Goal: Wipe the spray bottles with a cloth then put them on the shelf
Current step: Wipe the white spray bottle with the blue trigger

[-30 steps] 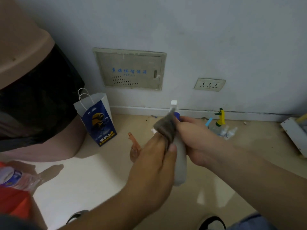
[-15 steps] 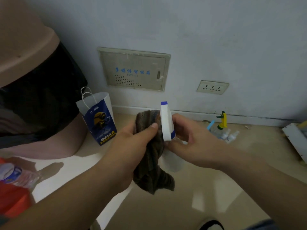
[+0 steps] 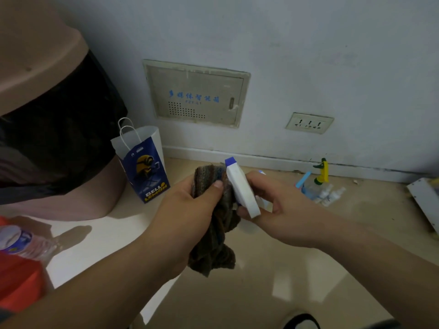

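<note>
Since a second ago the dark striped woven cloth [image 3: 213,245], bunched in our left hand [image 3: 185,210], slides leftward off the white plastic spray bottle [image 3: 241,189] our right hand [image 3: 285,217] grips, nozzle wallward.

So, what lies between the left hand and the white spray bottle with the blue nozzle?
The dark striped cloth, gripped by the left hand, lies beside the white spray bottle with the blue nozzle, held by the right hand. Head view.
</note>
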A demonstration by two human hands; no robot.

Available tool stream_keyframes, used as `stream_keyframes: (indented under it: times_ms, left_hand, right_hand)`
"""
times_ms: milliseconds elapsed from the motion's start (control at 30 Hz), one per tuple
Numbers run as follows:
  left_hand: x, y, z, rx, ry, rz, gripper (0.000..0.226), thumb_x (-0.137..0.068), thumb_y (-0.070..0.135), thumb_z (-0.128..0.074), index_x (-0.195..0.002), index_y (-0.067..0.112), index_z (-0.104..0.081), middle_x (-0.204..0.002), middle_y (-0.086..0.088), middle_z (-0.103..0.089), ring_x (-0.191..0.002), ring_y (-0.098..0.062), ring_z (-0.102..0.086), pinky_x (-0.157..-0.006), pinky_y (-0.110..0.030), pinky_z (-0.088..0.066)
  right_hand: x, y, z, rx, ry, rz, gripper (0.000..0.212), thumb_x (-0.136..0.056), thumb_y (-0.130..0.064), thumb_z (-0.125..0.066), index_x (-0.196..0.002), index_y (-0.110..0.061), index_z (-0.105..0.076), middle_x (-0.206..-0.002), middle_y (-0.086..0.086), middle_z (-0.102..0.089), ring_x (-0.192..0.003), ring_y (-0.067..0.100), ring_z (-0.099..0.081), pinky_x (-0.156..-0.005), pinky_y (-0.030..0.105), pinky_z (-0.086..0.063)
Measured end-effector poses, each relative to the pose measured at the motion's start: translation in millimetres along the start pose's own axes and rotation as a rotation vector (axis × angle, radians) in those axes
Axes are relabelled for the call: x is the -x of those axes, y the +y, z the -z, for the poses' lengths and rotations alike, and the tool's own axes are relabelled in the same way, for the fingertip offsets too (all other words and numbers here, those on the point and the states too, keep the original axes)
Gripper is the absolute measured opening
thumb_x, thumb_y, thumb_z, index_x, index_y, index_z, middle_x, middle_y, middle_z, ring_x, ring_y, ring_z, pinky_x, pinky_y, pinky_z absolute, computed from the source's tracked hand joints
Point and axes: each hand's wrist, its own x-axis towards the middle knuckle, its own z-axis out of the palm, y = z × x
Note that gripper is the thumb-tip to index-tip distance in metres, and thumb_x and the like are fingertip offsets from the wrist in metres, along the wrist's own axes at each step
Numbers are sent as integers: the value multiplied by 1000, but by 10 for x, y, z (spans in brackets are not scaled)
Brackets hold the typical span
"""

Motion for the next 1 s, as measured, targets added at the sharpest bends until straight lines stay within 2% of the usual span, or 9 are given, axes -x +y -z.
stream_keyframes:
  times_ms: [100, 267, 367, 433, 500, 633, 733, 867, 1000]
  left_hand:
    - [-55, 81, 29, 4, 75, 14, 12, -102, 37, -57, -103, 41, -67, -99, 8, -74, -92, -13, -70, -65, -28, -54]
    - [-137, 187, 90, -135, 150, -155, 26, -106, 33, -51, -128, 31, -65, -110, 9, -71, -104, -13, -68, -88, -37, -57]
    - [-114, 188, 77, -292, 68, -323, 21, -106, 27, -50, -113, 38, -66, -92, 20, -72, -91, 2, -68, -79, -23, -56]
    - [-73, 130, 35, -400, -44, -400, 26, -106, 22, -48, -100, 42, -64, -91, 19, -70, -84, 0, -68, -73, -22, -56]
    - [-27, -5, -13, -606, -29, -570, 27, -102, 13, -49, -104, 34, -65, -95, 11, -71, -81, -7, -67, -72, -24, -54]
    - [153, -276, -214, -1157, -26, -798, 66, -77, 2, -43, -140, 18, -51, -149, -5, -55, -96, -31, -67, -67, -42, -61]
    - [116, -324, -174, -1129, -86, -897, 70, -78, 5, -39, -147, 19, -45, -156, -2, -48, -111, -29, -68, -76, -49, -63]
    - [-147, -122, -46, -748, -89, -714, 57, -95, -2, -50, -147, 21, -54, -145, 4, -59, -134, -7, -53, -114, -38, -45]
    - [21, -256, -105, -841, -125, -753, 68, -84, 12, -39, -151, 16, -48, -160, 0, -42, -144, -14, -43, -119, -43, -37]
  right_hand:
    - [-11, 17, -9, 18, 3, -12, 20, -96, -27, -72, -111, -36, -62, -98, -17, -62, -101, 11, -62, -101, 45, -53]
    - [-4, 46, -34, 31, -11, -38, 14, -94, -35, -70, -103, -37, -60, -96, -11, -64, -102, 17, -62, -101, 50, -52]
    - [-10, 42, -35, 43, -27, -28, 14, -92, -41, -68, -103, -36, -59, -96, -10, -64, -101, 20, -62, -100, 52, -52]
    - [-5, 50, -35, 50, -31, -24, 14, -96, -34, -69, -107, -33, -61, -98, -9, -65, -102, 18, -63, -100, 50, -52]
    - [-12, 64, -34, 69, -7, -38, 12, -98, -26, -68, -106, -29, -61, -96, -9, -66, -100, 17, -64, -95, 47, -54]
    - [-20, 58, -43, 223, -21, -113, 20, -94, -17, -68, -110, -30, -66, -105, -10, -71, -104, 1, -65, -92, 35, -53]
    - [-23, 60, -93, 456, -147, -192, 39, -100, -22, -60, -139, -17, -59, -138, 7, -63, -131, 21, -56, -111, 37, -44]
    - [-50, -43, -84, 185, 26, -151, 13, -100, -29, -63, -112, -34, -61, -100, -14, -67, -92, -1, -62, -76, 17, -49]
    - [-19, -66, -99, 165, -42, -181, 22, -99, -21, -64, -121, -23, -63, -105, -7, -70, -97, 7, -66, -88, 34, -57]
